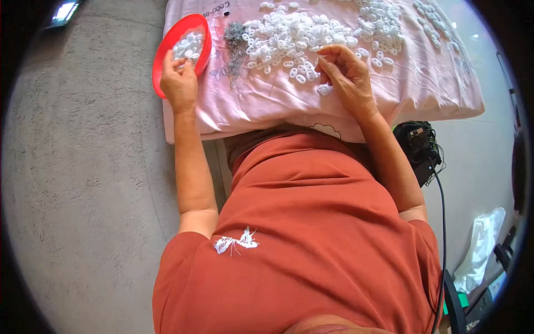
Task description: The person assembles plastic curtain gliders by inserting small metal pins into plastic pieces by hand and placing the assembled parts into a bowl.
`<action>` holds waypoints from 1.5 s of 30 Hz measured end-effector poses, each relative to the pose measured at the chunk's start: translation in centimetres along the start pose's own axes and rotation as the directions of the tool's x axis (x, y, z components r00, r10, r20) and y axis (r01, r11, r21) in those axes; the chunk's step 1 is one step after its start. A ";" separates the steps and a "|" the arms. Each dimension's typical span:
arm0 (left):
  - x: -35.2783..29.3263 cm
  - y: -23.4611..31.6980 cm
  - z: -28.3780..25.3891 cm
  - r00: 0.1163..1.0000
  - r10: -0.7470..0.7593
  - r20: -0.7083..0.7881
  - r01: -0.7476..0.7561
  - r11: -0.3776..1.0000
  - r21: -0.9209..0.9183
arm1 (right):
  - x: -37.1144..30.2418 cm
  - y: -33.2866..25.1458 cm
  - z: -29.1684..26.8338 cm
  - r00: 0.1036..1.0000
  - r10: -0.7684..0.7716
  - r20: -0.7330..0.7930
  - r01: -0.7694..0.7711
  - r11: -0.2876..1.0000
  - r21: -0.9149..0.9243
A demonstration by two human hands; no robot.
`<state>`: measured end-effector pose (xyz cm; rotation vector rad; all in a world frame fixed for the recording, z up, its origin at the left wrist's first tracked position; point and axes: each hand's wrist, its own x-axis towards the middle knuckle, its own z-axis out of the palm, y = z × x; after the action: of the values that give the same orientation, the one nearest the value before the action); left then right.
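Note:
My left hand [179, 86] reaches over the near rim of a red oval bowl [158, 69]. Its fingers are curled together at the white pieces [191, 45] inside, and whatever they may hold is too small to make out. My right hand [347, 78] is at the near edge of a heap of small white oval plastic pieces with holes [295, 36]. Thumb and forefinger are bent toward each other in a pinch, with their grip unclear. One white piece [324, 89] shows right beside the thumb; whether the hand touches it is unclear.
Pink printed cloth [250, 111] covers the work surface. Thin grey metal bits [235, 34] lie between bowl and heap. More white pieces [381, 28] spread to the right. A black device with cables [417, 147] is below the cloth's right side; a clear plastic bag [481, 247] lies lower right.

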<state>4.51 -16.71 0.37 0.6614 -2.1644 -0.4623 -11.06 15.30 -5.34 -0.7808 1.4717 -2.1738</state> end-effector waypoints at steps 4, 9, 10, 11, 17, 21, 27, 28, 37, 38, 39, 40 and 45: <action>-1.2 3.3 0.7 0.998 0.014 -0.057 -0.012 0.999 0.032 | 0.0 0.2 -0.2 1.000 0.007 -0.019 -0.007 1.000 0.020; -4.3 5.9 2.8 0.995 0.009 0.102 -0.004 0.999 -0.052 | -0.1 0.2 -0.3 1.000 0.023 -0.004 -0.023 1.000 0.009; -4.8 6.8 2.9 0.990 0.002 0.143 0.008 0.997 -0.071 | -0.1 0.2 -0.3 1.000 0.022 -0.004 -0.022 1.000 0.009; -5.1 7.3 3.1 0.988 0.027 0.153 -0.014 0.996 -0.085 | 0.0 0.2 -0.3 1.000 0.013 0.004 -0.013 1.000 0.007; -5.5 5.9 3.4 0.969 -0.021 0.245 0.049 0.993 -0.110 | -0.1 0.4 -0.4 1.000 0.002 0.015 -0.002 1.000 0.023; -5.9 5.8 3.3 0.955 -0.032 0.296 0.055 0.996 -0.071 | -0.1 0.2 -0.6 0.999 0.019 0.040 -0.021 0.999 0.042; -6.6 7.1 4.1 0.940 0.011 0.342 0.027 0.994 -0.107 | -1.0 -1.1 -0.1 0.967 0.064 0.247 -0.060 0.998 -0.025; -6.7 7.4 4.1 0.936 0.009 0.353 0.035 0.992 -0.119 | -0.9 -1.0 -0.1 0.956 0.037 0.290 0.008 0.989 -0.151; -8.1 8.6 4.9 0.857 -0.063 0.512 0.167 0.973 -0.160 | -1.0 -1.4 0.6 0.923 -0.057 0.381 0.230 0.874 -0.428; -8.2 8.8 5.0 0.836 -0.091 0.541 0.227 0.955 -0.190 | -1.0 -1.4 0.6 0.914 -0.087 0.397 0.272 0.856 -0.440; -8.3 9.1 5.0 0.836 -0.091 0.541 0.227 0.955 -0.190 | -0.9 -1.4 0.6 0.903 -0.117 0.413 0.314 0.836 -0.451; -8.4 9.4 5.0 0.846 -0.045 0.531 0.162 0.971 -0.177 | -0.8 -1.2 0.5 0.904 -0.117 0.411 0.313 0.835 -0.452; -8.7 9.3 5.5 0.861 0.032 0.508 0.077 0.979 -0.190 | -0.3 0.2 0.4 0.839 -0.415 0.353 0.542 0.697 -0.470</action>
<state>2.08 -3.53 -3.29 0.4833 -2.5539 -0.9497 -10.56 15.08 -5.49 -1.7342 1.9725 -1.8761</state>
